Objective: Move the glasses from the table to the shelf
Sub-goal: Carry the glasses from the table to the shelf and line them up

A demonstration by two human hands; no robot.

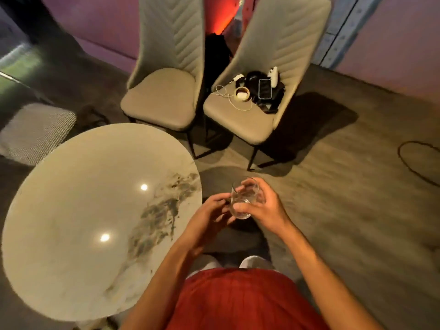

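Head view shows your right hand point(258, 207) wrapped around a clear glass point(244, 198), the fingers curled over its far side and the thumb pressed on the near wall, so the grip is closed on the glass. Your left hand point(209, 214) is just beside it, fingers half bent and touching the left side of the glass near its bottom; whether it really carries weight I cannot tell. The glass is in the air, tilted a little, off the edge of the round table point(78, 210) and above the floor in front of your body. I judge you are in the carrying step: the glass is already off the table (no other glass is visible on it). The shelf is not in the picture, so the next move calls for turning toward it while holding the glass upright and steady. Both forearms reach forward from your waist, elbows bent.
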